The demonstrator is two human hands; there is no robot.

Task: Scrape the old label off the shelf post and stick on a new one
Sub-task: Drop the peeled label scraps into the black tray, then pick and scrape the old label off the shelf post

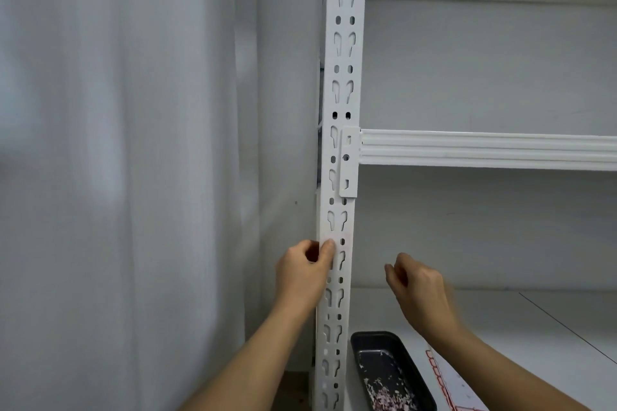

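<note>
A white perforated shelf post runs from top to bottom in the middle of the head view. My left hand is against its left edge, thumb tip pressed on the post's face where a faint pinkish patch shows. My right hand hovers to the right of the post, apart from it, fingers loosely curled with nothing visible in them; it is motion-blurred. A sheet with red printed labels lies on the lower shelf at bottom right.
A dark tray holding pale and pink scrapings sits on the lower shelf just right of the post. A white crossbeam joins the post above my hands. A grey curtain hangs at left.
</note>
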